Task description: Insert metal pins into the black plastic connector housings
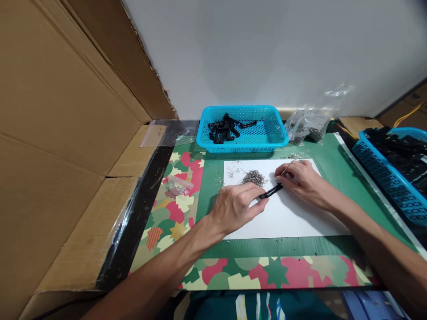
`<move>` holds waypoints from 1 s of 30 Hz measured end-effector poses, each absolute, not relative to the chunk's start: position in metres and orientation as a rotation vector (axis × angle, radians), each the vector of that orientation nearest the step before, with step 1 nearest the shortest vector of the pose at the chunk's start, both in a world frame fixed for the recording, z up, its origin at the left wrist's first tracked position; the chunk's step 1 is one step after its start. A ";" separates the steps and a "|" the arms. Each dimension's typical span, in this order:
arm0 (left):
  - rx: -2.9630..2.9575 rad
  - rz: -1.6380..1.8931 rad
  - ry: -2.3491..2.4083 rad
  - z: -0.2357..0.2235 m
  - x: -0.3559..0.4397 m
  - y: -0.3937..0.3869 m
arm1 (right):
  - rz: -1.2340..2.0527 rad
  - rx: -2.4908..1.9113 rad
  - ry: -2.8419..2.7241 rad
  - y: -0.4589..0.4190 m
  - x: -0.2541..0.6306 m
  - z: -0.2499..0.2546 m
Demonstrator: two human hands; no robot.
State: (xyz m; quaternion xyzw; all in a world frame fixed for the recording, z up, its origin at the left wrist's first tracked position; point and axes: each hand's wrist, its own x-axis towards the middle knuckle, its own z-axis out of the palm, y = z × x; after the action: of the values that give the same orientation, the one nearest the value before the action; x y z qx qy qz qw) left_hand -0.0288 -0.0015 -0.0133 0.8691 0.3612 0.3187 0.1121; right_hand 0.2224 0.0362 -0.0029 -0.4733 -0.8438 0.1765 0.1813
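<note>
My left hand (235,206) is closed in a pinch on a small black plastic part (271,191), held just above a white sheet of paper (287,218). My right hand (305,180) is closed on a thin metal pin or tool (285,170) whose tip points at the far end of the black part. A heap of tiny metal pieces (253,178) lies on the paper just behind my left hand.
A blue basket (267,138) with several black parts stands at the back. A second blue basket (383,175) full of black parts sits at the right. Plastic bags (305,126) of metal pieces lie behind. A small bag (176,185) lies on the left. Cardboard (66,133) walls the left side.
</note>
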 end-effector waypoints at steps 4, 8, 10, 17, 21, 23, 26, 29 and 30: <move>2.545 0.917 1.058 -0.014 -0.029 -0.001 | 0.507 -1.297 -2.401 0.037 0.226 -0.002; 2.546 0.931 1.053 -0.015 -0.029 -0.001 | 0.471 -1.259 -2.438 0.041 0.232 -0.006; 2.549 0.945 1.054 -0.016 -0.029 -0.001 | 0.446 -1.254 -2.441 0.042 0.234 -0.008; 2.596 0.935 1.048 -0.017 -0.028 -0.001 | 0.858 -1.153 -2.145 0.026 0.222 0.012; 2.620 0.939 1.047 -0.016 -0.028 -0.001 | 1.024 -1.111 -2.177 0.015 0.211 0.020; 2.629 0.924 1.054 -0.015 -0.027 -0.002 | 1.029 -1.135 -2.183 0.013 0.208 0.018; 2.649 0.908 1.061 -0.014 -0.026 -0.002 | 1.023 -1.170 -2.189 0.012 0.206 0.014; 2.668 0.917 1.068 -0.015 -0.025 -0.003 | 1.011 -1.189 -2.200 0.012 0.206 0.013; 2.672 0.919 1.072 -0.016 -0.024 -0.003 | 1.002 -1.193 -2.205 0.012 0.205 0.014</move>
State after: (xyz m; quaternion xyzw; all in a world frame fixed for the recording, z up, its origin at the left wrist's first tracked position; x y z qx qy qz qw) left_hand -0.0243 -0.0025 -0.0162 0.8826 0.3540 0.3036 0.0595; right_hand 0.2052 0.0118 0.0135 -0.4312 -0.7969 0.3621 0.2188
